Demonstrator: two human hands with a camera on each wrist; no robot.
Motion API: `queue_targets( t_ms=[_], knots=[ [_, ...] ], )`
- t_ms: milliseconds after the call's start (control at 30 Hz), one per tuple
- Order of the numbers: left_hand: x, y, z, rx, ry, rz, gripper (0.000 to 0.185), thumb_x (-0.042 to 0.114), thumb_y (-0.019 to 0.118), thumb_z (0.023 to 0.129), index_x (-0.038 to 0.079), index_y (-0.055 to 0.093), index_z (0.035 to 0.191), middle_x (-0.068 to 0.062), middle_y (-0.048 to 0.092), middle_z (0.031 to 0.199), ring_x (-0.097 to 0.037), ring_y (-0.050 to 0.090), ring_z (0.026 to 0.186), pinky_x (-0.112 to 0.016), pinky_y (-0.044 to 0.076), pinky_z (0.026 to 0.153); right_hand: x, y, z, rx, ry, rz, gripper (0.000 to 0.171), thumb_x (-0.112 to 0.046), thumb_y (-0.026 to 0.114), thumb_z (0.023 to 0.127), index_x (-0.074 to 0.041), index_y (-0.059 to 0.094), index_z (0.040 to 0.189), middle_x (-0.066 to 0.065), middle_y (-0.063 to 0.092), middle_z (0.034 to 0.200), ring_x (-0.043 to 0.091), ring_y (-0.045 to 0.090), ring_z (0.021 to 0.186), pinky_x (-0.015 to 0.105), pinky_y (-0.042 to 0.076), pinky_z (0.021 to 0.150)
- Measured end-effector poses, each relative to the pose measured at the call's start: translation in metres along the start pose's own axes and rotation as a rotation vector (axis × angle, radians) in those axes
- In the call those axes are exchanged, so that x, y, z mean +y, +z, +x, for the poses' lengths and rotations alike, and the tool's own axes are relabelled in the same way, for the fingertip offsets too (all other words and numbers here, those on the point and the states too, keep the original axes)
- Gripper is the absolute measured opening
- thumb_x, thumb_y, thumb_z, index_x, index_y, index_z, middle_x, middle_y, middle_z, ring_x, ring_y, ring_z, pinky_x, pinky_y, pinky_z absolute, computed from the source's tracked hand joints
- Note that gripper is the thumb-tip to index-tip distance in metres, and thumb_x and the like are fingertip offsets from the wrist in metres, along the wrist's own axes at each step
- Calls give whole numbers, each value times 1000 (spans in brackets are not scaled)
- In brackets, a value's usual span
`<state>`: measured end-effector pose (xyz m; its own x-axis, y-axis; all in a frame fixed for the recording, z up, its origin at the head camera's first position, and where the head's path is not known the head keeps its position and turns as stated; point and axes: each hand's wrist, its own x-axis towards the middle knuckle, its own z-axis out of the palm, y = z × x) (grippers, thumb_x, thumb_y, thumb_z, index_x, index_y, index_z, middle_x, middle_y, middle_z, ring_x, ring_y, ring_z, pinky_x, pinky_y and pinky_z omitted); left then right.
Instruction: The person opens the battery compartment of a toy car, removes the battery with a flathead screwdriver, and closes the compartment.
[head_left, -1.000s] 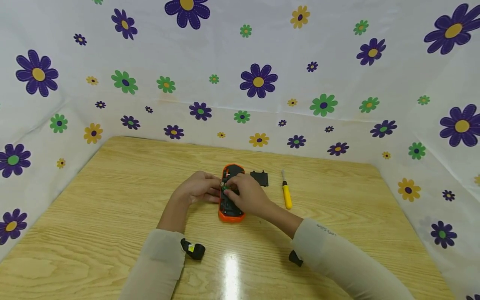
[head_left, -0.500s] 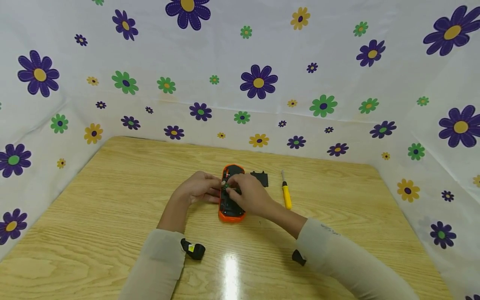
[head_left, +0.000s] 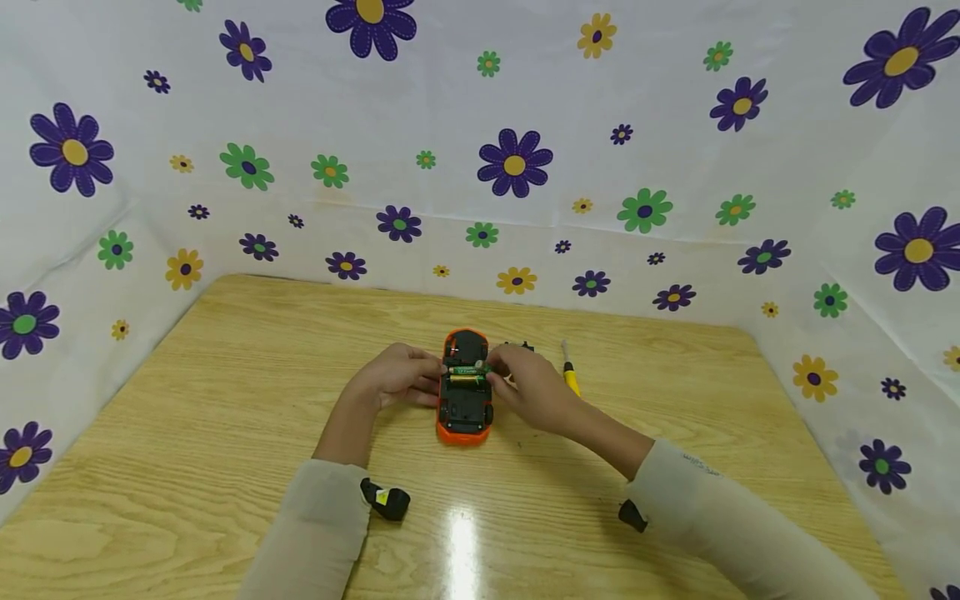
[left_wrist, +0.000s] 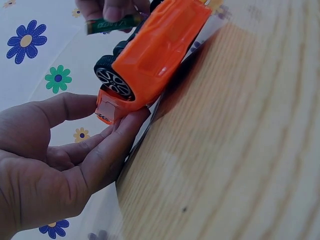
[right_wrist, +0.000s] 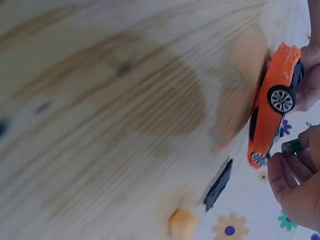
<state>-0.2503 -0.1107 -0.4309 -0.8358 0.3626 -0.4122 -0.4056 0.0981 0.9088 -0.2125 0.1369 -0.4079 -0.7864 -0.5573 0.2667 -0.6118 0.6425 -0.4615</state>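
An orange toy car (head_left: 465, 408) lies upside down on the table, its black underside and wheels facing up. At its left side, my left hand (head_left: 397, 375) holds the body (left_wrist: 150, 65) between thumb and fingers. My right hand (head_left: 534, 387) pinches a green AA-type battery (left_wrist: 112, 24) by one end, above the underside. Seen from the head, this battery lies crosswise over the car's middle, and a gold-coloured battery (head_left: 467, 379) shows just below it. The right wrist view shows the held battery's end (right_wrist: 287, 147) poking out from the fingers.
A black battery cover (right_wrist: 219, 186) lies on the wooden table (head_left: 225, 400) right of the car, mostly behind my right hand in the head view. Beyond it is a screwdriver with a yellow handle (head_left: 572, 382). A flower-printed cloth (head_left: 420, 192) surrounds the table's back and sides.
My right hand has shifted right from over the car's middle, bringing the green battery crosswise into sight and covering much of the battery cover. My left hand and the car stay in place.
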Motion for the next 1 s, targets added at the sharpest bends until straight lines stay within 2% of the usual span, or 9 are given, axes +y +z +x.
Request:
queue_targets(
  t_ms=[433,667,1000],
  knots=[
    [-1,0,1,8,11,4,40,8,58,103,-12,55,137,-24,67,113,-26,72,88,-42,64,80,37,-11,-25,-5,-34,-132,9,-5,71,97,-3,67,104,5,65,94,15,58,83,32,55,69],
    [0,0,0,4,4,5,39,8,59,103,-12,55,137,-24,67,114,-26,72,88,-42,64,80,44,-14,-21,-76,-17,-183,11,-5,71,96,0,68,105,6,66,94,17,59,84,34,55,72],
    [0,0,2,4,9,12,40,9,59,103,-11,55,137,-23,67,114,-25,72,88,-42,64,81,48,-16,-10,-161,25,-179,12,-8,72,97,-1,69,107,7,67,96,18,61,85,35,56,74]
  ],
)
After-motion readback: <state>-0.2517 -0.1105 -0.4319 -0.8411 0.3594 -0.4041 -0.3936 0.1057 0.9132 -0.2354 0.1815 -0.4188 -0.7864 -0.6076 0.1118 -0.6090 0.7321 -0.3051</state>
